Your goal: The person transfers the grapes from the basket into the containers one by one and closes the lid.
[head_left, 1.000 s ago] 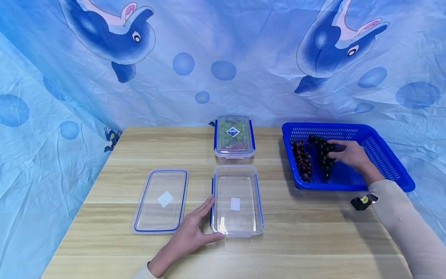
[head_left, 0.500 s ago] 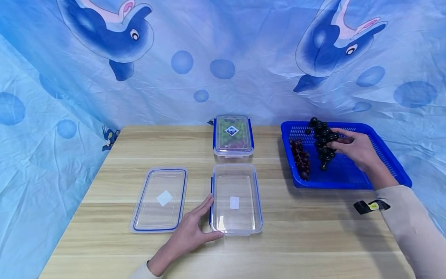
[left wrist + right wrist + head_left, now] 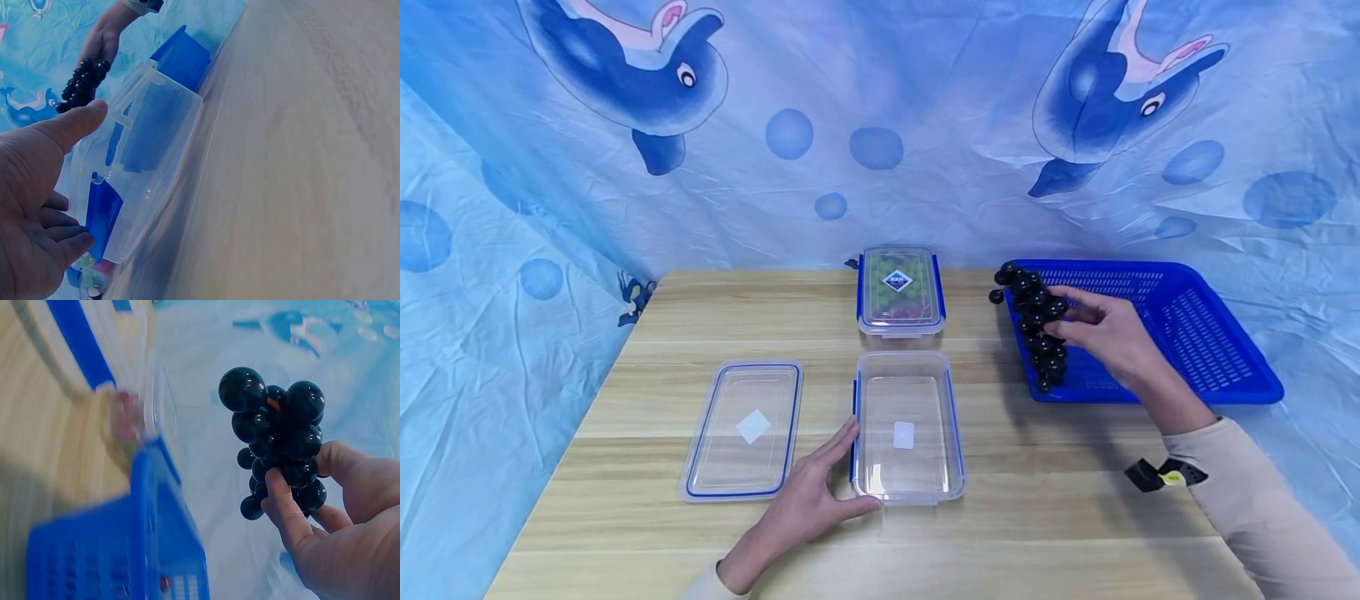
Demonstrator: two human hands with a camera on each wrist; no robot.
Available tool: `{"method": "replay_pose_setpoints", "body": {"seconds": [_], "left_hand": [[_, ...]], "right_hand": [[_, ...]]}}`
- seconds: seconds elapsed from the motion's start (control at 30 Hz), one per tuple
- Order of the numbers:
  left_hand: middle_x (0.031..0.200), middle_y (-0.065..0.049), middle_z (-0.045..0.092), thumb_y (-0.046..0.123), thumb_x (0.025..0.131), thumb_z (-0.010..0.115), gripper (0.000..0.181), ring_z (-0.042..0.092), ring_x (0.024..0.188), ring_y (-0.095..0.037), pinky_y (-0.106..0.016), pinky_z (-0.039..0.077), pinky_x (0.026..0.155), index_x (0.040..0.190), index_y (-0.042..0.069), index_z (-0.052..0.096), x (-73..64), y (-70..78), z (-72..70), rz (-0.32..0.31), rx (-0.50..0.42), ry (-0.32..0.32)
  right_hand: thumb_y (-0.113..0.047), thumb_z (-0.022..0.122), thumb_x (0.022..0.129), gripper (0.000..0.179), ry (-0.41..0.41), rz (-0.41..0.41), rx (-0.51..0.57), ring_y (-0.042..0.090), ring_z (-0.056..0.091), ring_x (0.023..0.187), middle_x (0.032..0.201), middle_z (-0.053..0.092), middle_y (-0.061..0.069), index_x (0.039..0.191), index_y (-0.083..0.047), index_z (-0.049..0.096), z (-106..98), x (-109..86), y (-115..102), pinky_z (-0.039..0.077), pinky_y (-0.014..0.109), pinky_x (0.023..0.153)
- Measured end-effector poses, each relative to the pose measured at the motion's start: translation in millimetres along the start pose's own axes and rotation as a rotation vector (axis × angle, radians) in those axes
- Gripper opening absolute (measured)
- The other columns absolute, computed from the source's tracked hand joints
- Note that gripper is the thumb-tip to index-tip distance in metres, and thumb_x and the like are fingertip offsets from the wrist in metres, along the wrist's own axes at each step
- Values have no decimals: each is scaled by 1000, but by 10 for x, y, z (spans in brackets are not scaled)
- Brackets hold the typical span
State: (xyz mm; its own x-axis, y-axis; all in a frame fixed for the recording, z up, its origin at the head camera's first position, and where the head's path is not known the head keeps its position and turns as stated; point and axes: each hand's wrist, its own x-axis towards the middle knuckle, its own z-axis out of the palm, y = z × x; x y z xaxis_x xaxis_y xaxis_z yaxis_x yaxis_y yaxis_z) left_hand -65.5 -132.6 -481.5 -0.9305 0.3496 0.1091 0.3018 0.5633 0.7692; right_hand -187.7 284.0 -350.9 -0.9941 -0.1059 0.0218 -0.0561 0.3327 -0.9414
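My right hand (image 3: 1105, 333) pinches a bunch of black grapes (image 3: 1033, 321) over the left rim of the blue basket (image 3: 1213, 333). In the right wrist view the glossy black grapes (image 3: 284, 440) hang between thumb and fingers, above the basket's edge. My left hand (image 3: 812, 492) lies with extended fingers against a clear plastic food container (image 3: 904, 479), thumb at its near corner and fingertips along its left side. Nothing lies inside that container. The left wrist view has the left hand (image 3: 44, 187) beside the container wall (image 3: 156, 125) and its blue clip.
A lidded container (image 3: 901, 308) with green and reddish grapes stands behind the open one. To the left lies a clear lid (image 3: 745, 458) with a blue seal. The dark red grapes in the basket are hidden behind the black bunch in the head view.
The right hand has lifted the black grapes out of the basket and carried them left to its rim. The left hand and the containers stay put.
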Motion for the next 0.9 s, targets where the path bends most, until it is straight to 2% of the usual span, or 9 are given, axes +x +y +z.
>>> {"method": "replay_pose_setpoints", "body": {"seconds": [0.2,0.23,0.3,0.43,0.47,0.63,0.77,0.9], "left_hand": [[162,-8,34,55,70,89,109,40,146,-30,-47,35,119,155,6,40,-1,0,5,-4,0,0],[162,-8,34,55,70,89,109,40,146,-30,-47,35,119,155,6,40,-2,0,7,-6,0,1],[162,-7,34,55,70,89,109,40,146,-29,-47,35,119,155,7,40,0,-1,9,-6,0,1],[162,-7,34,54,70,89,109,41,145,-29,-47,35,119,155,6,40,1,-5,12,-8,1,5],[162,-8,34,53,70,90,108,41,145,-29,-47,35,119,155,6,40,2,-5,12,-7,0,6],[162,-8,34,49,70,91,108,41,145,-29,-46,35,119,155,6,40,7,5,4,-7,-4,4],[162,-9,34,46,70,92,108,41,145,-29,-46,35,119,155,6,39,9,13,-2,-13,-3,0],[162,-8,33,46,70,92,108,41,145,-30,-47,35,119,155,7,39,10,8,4,-19,2,-3]], "right_hand": [[-10,77,92,60,-63,37,-9,6,72,96,105,75,-6,147,-6,54,319,-53,-53,61,22,80],[-11,77,91,60,-70,40,-19,5,71,91,106,75,-3,146,-7,55,368,-62,-54,60,20,75],[-12,77,91,58,-86,38,-27,6,71,88,105,76,3,146,-9,56,469,-75,-43,60,19,74],[-5,74,91,59,-120,36,34,9,73,89,106,77,10,146,-6,55,682,-96,11,61,22,77],[-3,74,90,59,-131,37,61,11,74,94,108,76,12,146,-4,54,738,-100,29,62,25,83],[-1,75,88,61,-158,54,119,14,74,100,120,71,22,146,-3,55,1007,-134,130,61,26,87],[-5,78,87,60,-152,72,103,24,71,107,126,69,22,143,-6,59,1192,-171,217,61,27,86],[-9,81,86,59,-158,78,87,27,72,104,123,70,20,142,-9,62,1327,-207,305,60,29,86]]}}
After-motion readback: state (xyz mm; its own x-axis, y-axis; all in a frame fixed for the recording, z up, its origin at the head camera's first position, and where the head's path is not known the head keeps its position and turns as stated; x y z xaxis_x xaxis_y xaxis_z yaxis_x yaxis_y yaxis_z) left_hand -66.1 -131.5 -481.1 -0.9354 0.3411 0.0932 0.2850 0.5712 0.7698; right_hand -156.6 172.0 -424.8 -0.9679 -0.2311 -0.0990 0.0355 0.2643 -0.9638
